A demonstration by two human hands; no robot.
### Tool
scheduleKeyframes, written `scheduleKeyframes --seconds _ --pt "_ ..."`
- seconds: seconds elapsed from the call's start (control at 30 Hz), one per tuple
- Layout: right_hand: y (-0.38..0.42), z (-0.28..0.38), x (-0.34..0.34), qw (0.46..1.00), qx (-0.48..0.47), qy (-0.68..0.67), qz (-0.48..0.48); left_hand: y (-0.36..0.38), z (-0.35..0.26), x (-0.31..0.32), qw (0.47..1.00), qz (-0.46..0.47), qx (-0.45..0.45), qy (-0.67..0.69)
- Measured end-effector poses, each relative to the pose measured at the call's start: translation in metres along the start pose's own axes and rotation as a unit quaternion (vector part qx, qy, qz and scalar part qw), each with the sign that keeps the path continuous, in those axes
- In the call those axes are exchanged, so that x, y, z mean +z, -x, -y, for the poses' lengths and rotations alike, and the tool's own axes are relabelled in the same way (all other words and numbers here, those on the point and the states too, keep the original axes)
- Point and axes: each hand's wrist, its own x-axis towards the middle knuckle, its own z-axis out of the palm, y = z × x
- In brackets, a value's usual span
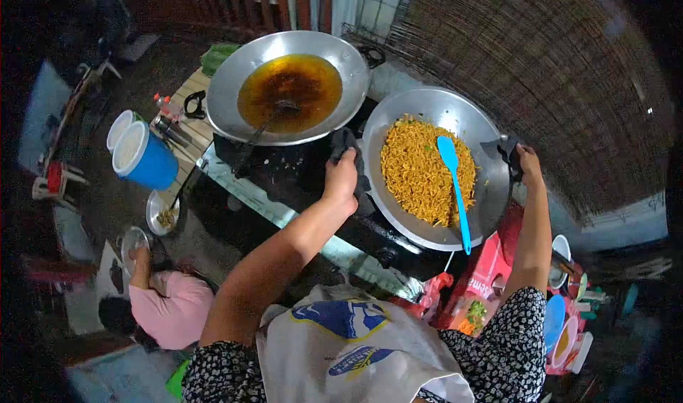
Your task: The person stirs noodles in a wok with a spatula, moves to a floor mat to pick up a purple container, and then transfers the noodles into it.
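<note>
A wide metal wok (491,197) holds a heap of yellow-brown noodles (420,172). Across the noodles lies a blue spatula (455,175), its handle end over the near rim. My left hand (343,179) is closed round a dark cloth (348,147) at the wok's left side. At the right side, my right hand (528,165) grips another dark cloth (506,152) against the wok's handle. To the left stands a second wok (220,93) with brown-orange oil (292,90) and a dark metal utensil (274,118) in it.
Both woks are over a black stove (277,168). Blue bucket (160,165), bottles (167,105) and a small pan (156,207) are at the left. A person in pink (174,307) is lower left. Bowls (562,250) stand at the right; a woven screen (526,69) is behind.
</note>
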Motion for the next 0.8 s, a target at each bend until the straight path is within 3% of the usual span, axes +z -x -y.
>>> scheduleKeyframes --seconds 0.03,0.1,0.13,0.17,0.23,0.3,0.37,0.43,0.5,0.57,0.6,0.63,0.7,0.77,0.8 --pt "0.015 0.016 0.006 1.000 -0.005 0.004 0.008 -0.003 -0.001 -0.001 0.999 0.013 -0.001 -0.041" --pt "0.031 0.037 0.016 0.996 0.080 0.011 -0.046 -0.008 -0.001 0.002 0.996 -0.004 0.011 -0.092" --pt "0.020 0.025 0.012 0.996 0.037 -0.023 -0.077 -0.023 0.006 -0.001 0.993 -0.029 0.016 -0.114" --pt "0.019 0.028 0.007 0.987 0.073 -0.143 -0.018 -0.030 0.009 -0.001 0.989 -0.055 0.019 -0.134" --pt "0.021 0.030 0.001 0.989 0.049 -0.138 -0.011 -0.033 0.012 -0.005 0.989 -0.046 0.022 -0.135" --pt "-0.018 0.007 -0.018 0.990 0.066 -0.105 -0.065 -0.033 0.013 -0.005 0.989 -0.060 0.027 -0.135" --pt "0.018 0.037 -0.010 0.995 -0.024 -0.096 -0.030 -0.010 -0.004 -0.012 0.987 0.011 -0.010 -0.162" --pt "0.039 0.072 -0.001 0.990 0.042 -0.120 0.054 0.029 -0.030 -0.002 0.976 -0.122 -0.019 -0.178" --pt "0.059 0.100 0.005 0.989 0.016 -0.092 0.118 0.031 -0.043 -0.010 0.990 -0.087 -0.066 -0.094" --pt "0.080 0.133 0.020 0.993 0.008 -0.063 0.104 0.041 -0.068 -0.014 0.990 -0.089 -0.103 -0.037" --pt "0.060 0.118 0.015 0.987 -0.097 0.068 0.111 0.020 -0.047 -0.024 0.992 -0.074 -0.095 -0.038" --pt "0.045 0.115 0.008 0.949 -0.226 0.188 0.112 0.058 -0.080 -0.015 0.990 -0.068 -0.125 0.013" --pt "0.003 0.112 -0.007 0.987 -0.054 0.044 0.145 0.069 -0.077 -0.012 0.989 -0.098 -0.114 0.012" --pt "0.015 0.129 0.015 0.993 0.075 -0.076 0.045 0.089 -0.073 -0.005 0.987 -0.127 -0.074 0.058" --pt "0.004 0.130 0.017 0.986 0.078 -0.116 0.096 0.087 -0.057 -0.008 0.986 -0.152 -0.039 0.062"
